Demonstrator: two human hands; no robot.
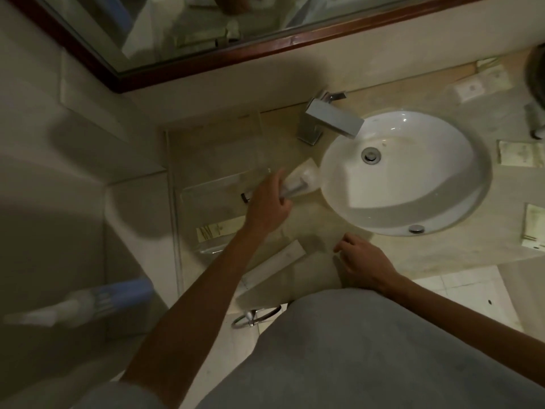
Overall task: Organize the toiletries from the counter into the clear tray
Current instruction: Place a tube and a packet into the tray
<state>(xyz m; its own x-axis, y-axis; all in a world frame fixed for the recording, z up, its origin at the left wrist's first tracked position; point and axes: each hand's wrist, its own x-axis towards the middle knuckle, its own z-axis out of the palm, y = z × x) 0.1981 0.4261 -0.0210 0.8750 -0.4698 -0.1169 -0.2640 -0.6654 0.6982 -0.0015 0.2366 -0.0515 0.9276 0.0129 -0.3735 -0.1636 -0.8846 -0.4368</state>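
Left hand: your left hand (269,206) reaches out over the counter (303,214) at about 11 o'clock from your body, fingers curled round a clear wrapped packet (300,180) with a dark slim item inside; the blur hides what the item is.
Packet: it is lifted between the clear tray (212,196) and the rim of the sink (407,169), tilted, its far end pointing to 1 o'clock.
Right hand: your right hand (361,261) hovers at the counter's near edge, at 6 o'clock from the sink, fingers loosely bent and holding nothing.
Tray: the clear tray sits on the counter at 9 o'clock from the sink; a flat printed sachet (219,228) lies at its near end, though you cannot tell whether it lies inside or under the clear wall.
Long box: a slim pale box (277,265) lies at the near counter edge, between your two forearms.
Other toiletries: pale packets wait at 3 o'clock (520,154) and 4 o'clock (535,228) from the sink, and another (469,90) at 1 o'clock.
Faucet: the square chrome faucet (333,119) stands at 10 o'clock from the sink.
Mirror: the wood-framed mirror (206,25) hangs at 12 o'clock.
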